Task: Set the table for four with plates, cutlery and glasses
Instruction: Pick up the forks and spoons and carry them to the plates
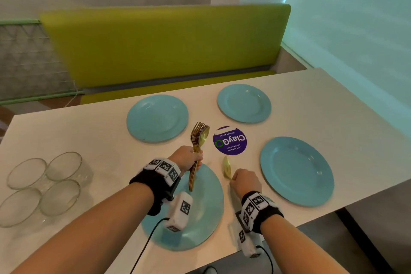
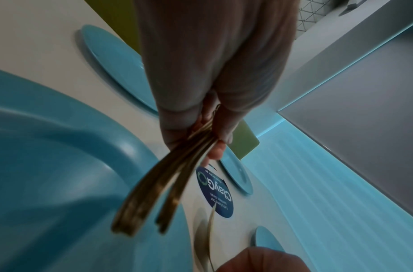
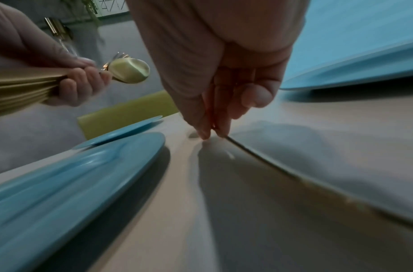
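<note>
1. Our left hand grips a bundle of gold cutlery, held above the near plate.
2. Our right hand pinches a single gold spoon, low over the table between two plates.
3. Four glasses stand clustered at the left.

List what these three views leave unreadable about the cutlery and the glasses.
- Cutlery bundle: the count is hidden; pieces overlap in the left hand, and the left wrist view blurs the handles.
- Piece in the right hand: the head view shows only a gold end; spoon or knife unclear.
- Glasses: missing from both wrist views.
</note>
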### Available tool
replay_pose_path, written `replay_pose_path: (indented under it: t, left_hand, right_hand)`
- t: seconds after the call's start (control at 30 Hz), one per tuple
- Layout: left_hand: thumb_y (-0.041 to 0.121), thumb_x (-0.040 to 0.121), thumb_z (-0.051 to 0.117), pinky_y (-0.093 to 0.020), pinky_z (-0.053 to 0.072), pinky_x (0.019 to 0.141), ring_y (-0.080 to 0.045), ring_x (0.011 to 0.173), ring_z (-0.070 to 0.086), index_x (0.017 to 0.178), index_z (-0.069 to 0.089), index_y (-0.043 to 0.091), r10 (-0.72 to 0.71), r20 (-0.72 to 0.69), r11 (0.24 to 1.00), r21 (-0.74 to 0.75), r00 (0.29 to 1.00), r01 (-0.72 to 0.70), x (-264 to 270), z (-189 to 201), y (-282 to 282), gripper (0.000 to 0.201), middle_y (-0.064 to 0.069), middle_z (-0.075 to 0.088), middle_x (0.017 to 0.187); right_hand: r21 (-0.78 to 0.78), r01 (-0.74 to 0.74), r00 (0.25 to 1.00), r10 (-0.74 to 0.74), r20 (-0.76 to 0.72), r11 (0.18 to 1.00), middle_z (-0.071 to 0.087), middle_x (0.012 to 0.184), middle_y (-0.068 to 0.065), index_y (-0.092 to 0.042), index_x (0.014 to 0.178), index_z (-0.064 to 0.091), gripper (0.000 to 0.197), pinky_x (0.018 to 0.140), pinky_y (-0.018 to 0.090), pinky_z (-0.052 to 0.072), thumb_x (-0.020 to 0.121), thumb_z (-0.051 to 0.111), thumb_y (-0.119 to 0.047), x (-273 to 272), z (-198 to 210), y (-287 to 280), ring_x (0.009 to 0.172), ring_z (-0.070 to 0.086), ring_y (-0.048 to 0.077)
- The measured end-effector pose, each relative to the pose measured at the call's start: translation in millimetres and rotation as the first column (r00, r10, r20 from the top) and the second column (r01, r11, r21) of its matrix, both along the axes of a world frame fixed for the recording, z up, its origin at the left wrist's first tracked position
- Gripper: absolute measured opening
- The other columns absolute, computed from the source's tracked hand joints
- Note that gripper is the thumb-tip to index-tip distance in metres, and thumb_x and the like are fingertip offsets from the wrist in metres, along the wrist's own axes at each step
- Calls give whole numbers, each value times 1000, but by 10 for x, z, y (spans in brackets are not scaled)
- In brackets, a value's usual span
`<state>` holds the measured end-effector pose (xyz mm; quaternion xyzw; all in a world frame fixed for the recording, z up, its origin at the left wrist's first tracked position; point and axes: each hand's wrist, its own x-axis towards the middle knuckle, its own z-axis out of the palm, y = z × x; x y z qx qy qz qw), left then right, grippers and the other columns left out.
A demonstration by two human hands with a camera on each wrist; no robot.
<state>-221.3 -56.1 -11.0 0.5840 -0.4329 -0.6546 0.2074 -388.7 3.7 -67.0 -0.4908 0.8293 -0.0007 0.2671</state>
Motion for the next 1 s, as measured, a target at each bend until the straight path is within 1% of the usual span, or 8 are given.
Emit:
replay_pose_path:
  t: [0.1, 0.2, 0.37, 0.53, 0.73, 0.87, 1.0]
  left_hand:
    - [-3, 94, 45, -24, 44, 60, -15, 60, 46, 80, 52, 8, 9, -4, 1000, 3, 1000, -9, 47, -7, -4, 19, -7, 48, 69]
    - [-2, 95, 45, -24, 45, 61, -15, 60, 47, 85, 53, 6, -1, -2, 1000, 1, 1000, 1, 111, -3, -18, 15, -7, 48, 69]
    - [-2, 95, 43, -25, 44, 62, -15, 61, 47, 79, 52, 8, -21, -5, 1000, -2, 1000, 21, 207, -2, -31, 21, -8, 48, 69]
    - [-1, 96, 43, -24, 45, 63, -15, 62, 48, 79, 52, 8, -28, -17, 1000, 0, 999, 28, 264, -35, -35, 21, -7, 49, 71]
    - [0, 97, 42, -24, 47, 65, -15, 64, 49, 80, 52, 8, -22, -38, 1000, 10, 999, 22, 299, -69, -28, 21, -7, 50, 74]
    - [2, 98, 43, -25, 48, 67, -14, 65, 50, 80, 52, 9, -26, -52, 1000, 13, 998, 26, 327, -96, -35, 21, -6, 52, 76]
    - [2, 97, 43, -26, 48, 67, -15, 65, 51, 81, 53, 8, -13, -72, 1000, 21, 997, 14, 363, -131, -55, 20, -7, 52, 75]
  right_hand:
    - [-4, 23, 1000, -23, 7, 1000, 67, 109, 9, -15, 107, 67, 26, 87, 34, 52, 88, 50, -18, 53, -41, 0, 103, 63, 28]
    - [-20, 87, 995, -86, 50, 996, 69, 105, 6, -18, 103, 68, 20, 87, 33, 53, 88, 56, -24, 91, -53, 33, 100, 64, 25]
    - [-44, 228, 965, -219, 147, 973, 70, 101, 3, -20, 98, 71, 18, 83, 29, 50, 84, 65, -29, 57, -71, 121, 96, 63, 21]
    - [-27, 277, 944, -267, 194, 961, 72, 101, 4, -18, 92, 75, 14, 85, 27, 51, 83, 64, -21, -3, -79, 193, 97, 64, 20]
    - [-33, 328, 922, -312, 229, 944, 72, 101, 7, -16, 91, 75, 14, 85, 28, 51, 84, 63, -16, 115, -89, 140, 96, 64, 23]
    - [-40, 344, 918, -327, 224, 938, 71, 103, 7, -16, 94, 75, 16, 85, 29, 52, 85, 61, -17, 197, -89, 122, 97, 64, 24]
    - [-34, 365, 910, -350, 222, 930, 71, 102, 8, -16, 92, 75, 15, 86, 31, 53, 85, 62, -17, 222, -95, 122, 96, 64, 25]
